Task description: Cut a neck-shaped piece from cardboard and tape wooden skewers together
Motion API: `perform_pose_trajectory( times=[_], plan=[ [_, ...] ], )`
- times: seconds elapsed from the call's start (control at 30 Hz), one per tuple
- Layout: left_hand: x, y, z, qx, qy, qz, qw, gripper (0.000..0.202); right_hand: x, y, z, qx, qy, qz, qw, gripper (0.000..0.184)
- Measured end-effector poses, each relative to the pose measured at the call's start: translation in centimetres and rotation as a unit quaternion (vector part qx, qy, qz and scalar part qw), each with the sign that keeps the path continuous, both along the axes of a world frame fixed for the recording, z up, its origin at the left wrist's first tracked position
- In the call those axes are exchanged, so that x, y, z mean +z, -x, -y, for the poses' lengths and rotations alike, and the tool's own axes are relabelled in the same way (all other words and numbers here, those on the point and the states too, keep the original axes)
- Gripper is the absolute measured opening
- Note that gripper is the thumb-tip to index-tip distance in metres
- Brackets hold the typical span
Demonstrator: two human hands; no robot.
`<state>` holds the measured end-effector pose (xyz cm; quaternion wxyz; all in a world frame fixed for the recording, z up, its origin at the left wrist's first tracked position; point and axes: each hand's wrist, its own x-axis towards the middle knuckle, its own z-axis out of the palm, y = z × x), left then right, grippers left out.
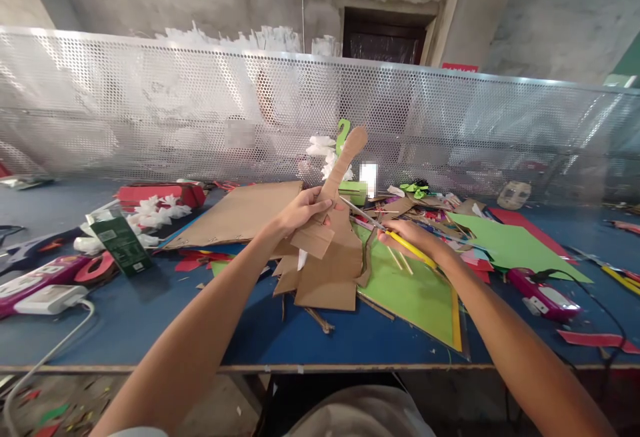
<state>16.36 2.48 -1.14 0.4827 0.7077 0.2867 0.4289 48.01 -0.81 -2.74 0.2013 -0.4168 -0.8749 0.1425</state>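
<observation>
My left hand point(311, 210) grips a piece of cardboard point(345, 160) cut into a long neck with a rounded top end and a wider lower part. It is held up over the table, tilted to the right. Yellow-handled scissors point(407, 243) are in my right hand point(407, 235), their blades pointing left at the edge of the cut piece, close to my left fingers. Whether the blades touch the cardboard I cannot tell. Below lie several cardboard scraps point(327, 283), partly over a green sheet point(425, 297).
Behind stands a perforated metal screen point(200, 110). On the blue table point(190, 330) lie a large cardboard sheet point(250, 213), a dark green box point(120, 243), a red tape roll point(95, 269), purple power strips point(543, 295) with cords, and light green paper point(515, 247). A green and white paper figure point(343, 133) stands behind my hands.
</observation>
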Motion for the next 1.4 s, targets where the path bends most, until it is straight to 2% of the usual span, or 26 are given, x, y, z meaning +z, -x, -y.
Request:
perform_pose_trajectory(
  times=[0.1,0.27,0.53,0.8,1.0,1.4],
  plan=[
    [-0.1,0.0,-0.2,-0.011,-0.009,-0.015,1.0,0.04,0.1,0.3,0.1,-0.021,-0.01,0.012,1.0,0.049],
    [-0.1,0.1,-0.1,-0.008,-0.012,0.017,1.0,0.04,0.5,0.4,0.4,-0.04,-0.017,0.015,0.999,0.048],
    [0.0,0.0,0.0,-0.038,0.0,-0.008,0.999,0.048,0.7,0.7,0.9,-0.035,-0.006,0.015,0.999,0.05],
    [0.1,0.1,0.0,-0.044,-0.001,-0.013,0.999,0.047,0.5,0.6,0.5,-0.041,0.0,0.022,0.999,0.052],
    [-0.2,0.3,-0.4,-0.048,-0.005,-0.02,0.999,0.048,0.4,0.3,0.3,-0.044,-0.015,0.027,0.999,0.05],
    [0.0,-0.1,0.2,-0.041,0.028,0.0,0.999,0.045,1.1,0.5,1.1,-0.061,-0.041,0.031,0.997,0.045]
  ],
)
